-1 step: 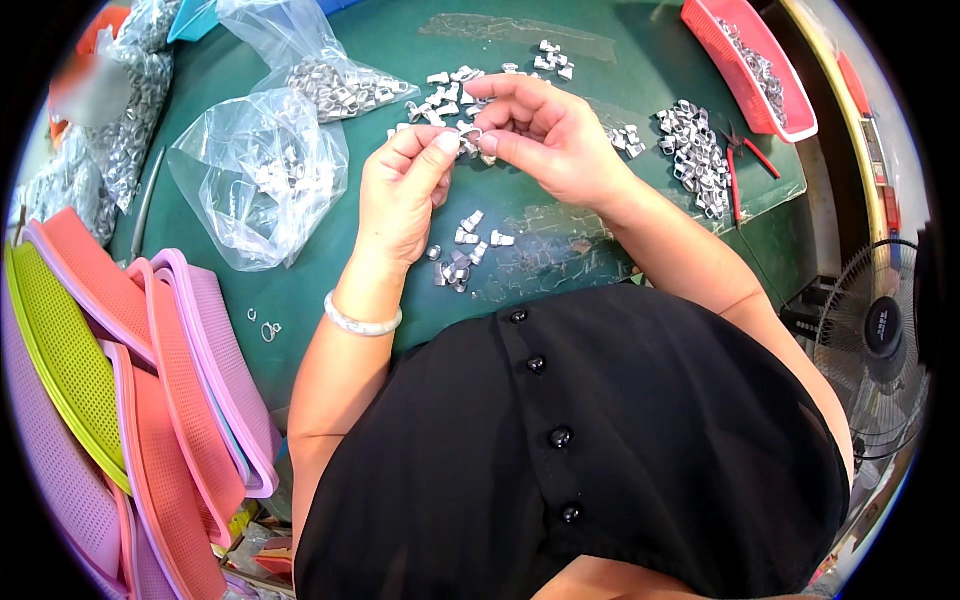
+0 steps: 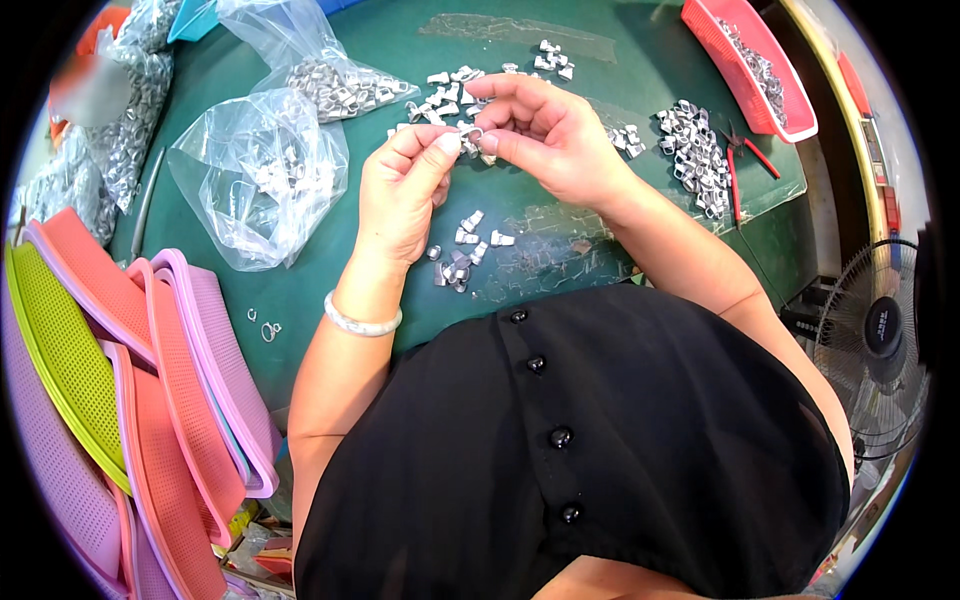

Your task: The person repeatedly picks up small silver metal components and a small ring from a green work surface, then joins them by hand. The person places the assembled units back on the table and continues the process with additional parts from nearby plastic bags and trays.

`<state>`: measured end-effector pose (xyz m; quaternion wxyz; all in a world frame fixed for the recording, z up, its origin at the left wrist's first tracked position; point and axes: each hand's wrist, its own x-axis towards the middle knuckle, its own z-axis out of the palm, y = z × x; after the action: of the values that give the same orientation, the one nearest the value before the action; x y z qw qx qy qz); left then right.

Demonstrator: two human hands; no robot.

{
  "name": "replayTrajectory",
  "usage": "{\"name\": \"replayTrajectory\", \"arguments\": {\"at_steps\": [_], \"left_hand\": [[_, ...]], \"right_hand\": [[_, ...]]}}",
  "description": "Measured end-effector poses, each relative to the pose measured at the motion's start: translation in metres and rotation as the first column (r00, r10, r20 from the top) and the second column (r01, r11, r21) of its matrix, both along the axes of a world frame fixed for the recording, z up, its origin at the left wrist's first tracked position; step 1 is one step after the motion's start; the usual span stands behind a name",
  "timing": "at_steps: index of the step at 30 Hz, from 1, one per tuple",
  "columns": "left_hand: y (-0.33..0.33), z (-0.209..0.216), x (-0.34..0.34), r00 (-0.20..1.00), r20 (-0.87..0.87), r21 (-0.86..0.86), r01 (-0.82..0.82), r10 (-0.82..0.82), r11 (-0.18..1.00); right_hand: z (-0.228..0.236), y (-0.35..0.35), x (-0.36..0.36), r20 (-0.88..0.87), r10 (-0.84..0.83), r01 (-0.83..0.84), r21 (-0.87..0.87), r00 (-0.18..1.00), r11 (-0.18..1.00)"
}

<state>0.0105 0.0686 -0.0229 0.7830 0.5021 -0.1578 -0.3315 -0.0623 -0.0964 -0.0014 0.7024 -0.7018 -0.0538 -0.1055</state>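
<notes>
Over the middle of the table, my left hand [image 2: 402, 195] pinches a small silver metal ring [image 2: 470, 131] between thumb and forefinger. The thumb and fingers of my right hand [image 2: 562, 143] close on the other side of the same ring. Its finer details are too small to make out. Just beyond my fingers lies a loose group of silver metal rings [image 2: 440, 100], partly hidden by my hands. Nearer to me, several more silver pieces [image 2: 456, 270] rest on the green table [image 2: 350, 310].
Clear plastic bags [image 2: 215, 190] of metal pieces lie at the left. Perforated plastic baskets [image 2: 190, 430] are stacked at the near left. On the right are a heap of rings [image 2: 695, 155], red-handled pliers [image 2: 735, 180], a pink basket [image 2: 795, 120] and a fan [image 2: 880, 330].
</notes>
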Motion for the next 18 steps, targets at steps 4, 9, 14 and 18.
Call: {"name": "replayTrajectory", "arguments": {"at_steps": [4, 9, 14, 18], "left_hand": [[-0.0012, 0.0001, -0.001, 0.999, 0.032, 0.008, -0.013, 0.012, 1.0], [-0.0023, -0.0008, -0.0022, 0.998, 0.055, 0.002, -0.027, 0.027, 1.0], [-0.0023, -0.0012, -0.0029, 0.998, 0.064, -0.001, -0.027, 0.027, 1.0], [-0.0026, -0.0007, -0.0037, 0.997, 0.077, 0.001, -0.03, 0.029, 1.0]], "right_hand": [[0.0016, -0.0018, 0.0002, -0.002, -0.019, 0.019, -0.026, 1.0, 0.999], [0.0012, -0.0032, 0.0008, 0.001, -0.014, 0.014, -0.029, 1.0, 0.999], [0.0015, -0.0034, 0.0016, 0.007, -0.016, 0.016, -0.031, 1.0, 0.999], [0.0021, -0.0034, 0.002, 0.016, -0.022, 0.023, -0.046, 1.0, 0.999]]}}
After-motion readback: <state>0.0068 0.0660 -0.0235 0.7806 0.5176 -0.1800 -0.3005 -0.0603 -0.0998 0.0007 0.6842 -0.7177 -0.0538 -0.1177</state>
